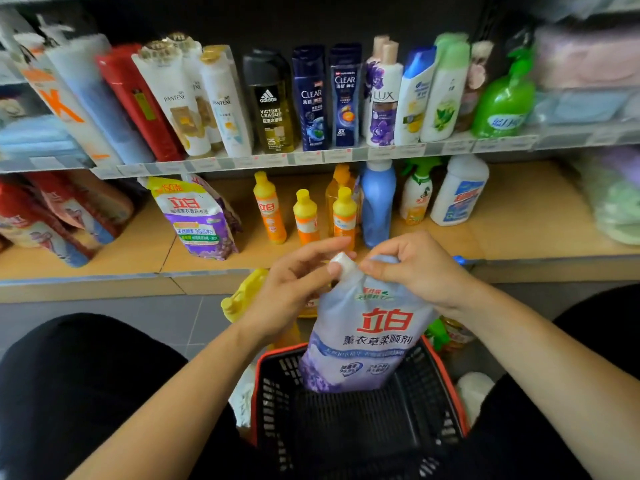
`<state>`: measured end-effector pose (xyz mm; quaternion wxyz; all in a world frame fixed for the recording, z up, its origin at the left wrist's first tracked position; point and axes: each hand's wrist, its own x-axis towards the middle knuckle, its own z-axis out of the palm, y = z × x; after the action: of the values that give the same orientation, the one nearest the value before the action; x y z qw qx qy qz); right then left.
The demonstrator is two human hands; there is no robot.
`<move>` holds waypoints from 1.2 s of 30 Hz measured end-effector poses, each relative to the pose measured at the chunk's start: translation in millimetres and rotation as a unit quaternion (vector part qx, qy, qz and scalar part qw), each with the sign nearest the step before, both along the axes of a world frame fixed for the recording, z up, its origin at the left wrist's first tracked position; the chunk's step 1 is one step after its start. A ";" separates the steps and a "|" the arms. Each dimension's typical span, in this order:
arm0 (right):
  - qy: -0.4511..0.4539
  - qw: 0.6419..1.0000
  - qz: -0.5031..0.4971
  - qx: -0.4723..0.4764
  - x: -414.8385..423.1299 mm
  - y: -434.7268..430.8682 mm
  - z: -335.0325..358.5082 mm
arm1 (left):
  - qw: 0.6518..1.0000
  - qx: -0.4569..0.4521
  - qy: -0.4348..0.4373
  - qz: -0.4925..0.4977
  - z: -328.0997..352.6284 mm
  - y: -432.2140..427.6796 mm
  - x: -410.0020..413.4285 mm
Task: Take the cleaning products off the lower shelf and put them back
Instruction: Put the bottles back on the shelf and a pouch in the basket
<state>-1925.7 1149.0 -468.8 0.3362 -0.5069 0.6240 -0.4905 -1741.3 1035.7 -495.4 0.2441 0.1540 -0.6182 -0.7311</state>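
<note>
1. Tan wood-look lower shelf (519,220): carries a yellow-and-purple detergent pouch (197,216), orange bottles with yellow caps (268,206), and a tall blue bottle (377,202), all upright.
2. Black plastic mesh basket with red rim (254,403): on the floor in front of the shelf, between the person's knees.
3. Lavender soft-plastic refill pouch with red characters (363,341): long axis roughly vertical, spout end up and tipped slightly left, bottom edge down inside the basket. Printed face toward camera, flowers on lower part.
4. Right hand (415,271): fingers curled, gripping the pouch's top right corner.
5. Left hand (294,289): thumb and fingers pinching the spout.
6. White screw cap (344,263): on the spout, between the left fingertips.
</note>
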 end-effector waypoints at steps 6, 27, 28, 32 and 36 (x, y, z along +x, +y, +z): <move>0.017 1.000 -0.008 -0.004 3.4 5.3 -4.3 | 0.998 -0.052 -0.021 0.031 7.7 3.0 -4.2; -0.042 0.998 -0.051 0.015 9.1 -1.9 -12.8 | 0.993 0.071 -0.037 0.089 11.9 -0.3 -2.3; -0.049 0.998 -0.048 0.015 9.3 -1.6 -12.4 | 0.993 0.071 -0.036 0.091 11.1 -0.4 -1.7; -0.071 0.996 -0.046 0.017 10.8 -1.5 -12.2 | 0.993 0.051 -0.036 0.100 10.5 -0.2 -0.9; -0.081 0.996 -0.041 0.019 14.8 -2.0 -11.8 | 0.990 0.016 -0.030 0.140 10.4 1.2 -1.2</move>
<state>-1910.8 1147.0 -480.5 0.3749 -0.4334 0.6242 -0.5310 -1742.5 1036.8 -485.0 0.3232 0.2648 -0.5859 -0.6944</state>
